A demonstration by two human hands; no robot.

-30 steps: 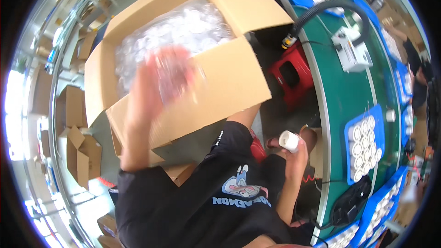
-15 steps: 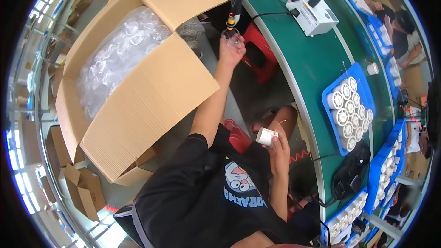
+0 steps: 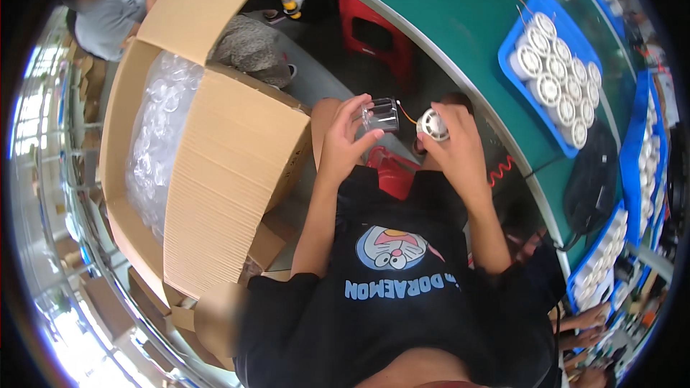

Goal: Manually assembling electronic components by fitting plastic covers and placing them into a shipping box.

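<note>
My left hand (image 3: 342, 145) grips a clear plastic cup (image 3: 382, 115) over my lap, thumb and fingers on its side. Just to its right, my right hand (image 3: 461, 148) holds a white round plastic part (image 3: 433, 123), its slotted end face turned toward the cup. A thin orange-red wire with a small white connector (image 3: 399, 103) runs from the white part toward the cup's edge. Cup and white part are apart. On the green bench, a blue tray (image 3: 509, 66) carries several similar white parts (image 3: 549, 89) with wires.
At my left stands an open cardboard box (image 3: 223, 179) full of clear plastic cups (image 3: 162, 136). A black hose with a yellow nozzle (image 3: 291, 4) hangs by the bench edge. A red stool (image 3: 377, 29) sits under the green bench (image 3: 431, 14). Another person (image 3: 118, 11) is beyond the box.
My left hand has come down and back from the hose nozzle with the clear cup. My right hand has risen toward it, turning the white part's slotted face toward the cup. The view has shifted.
</note>
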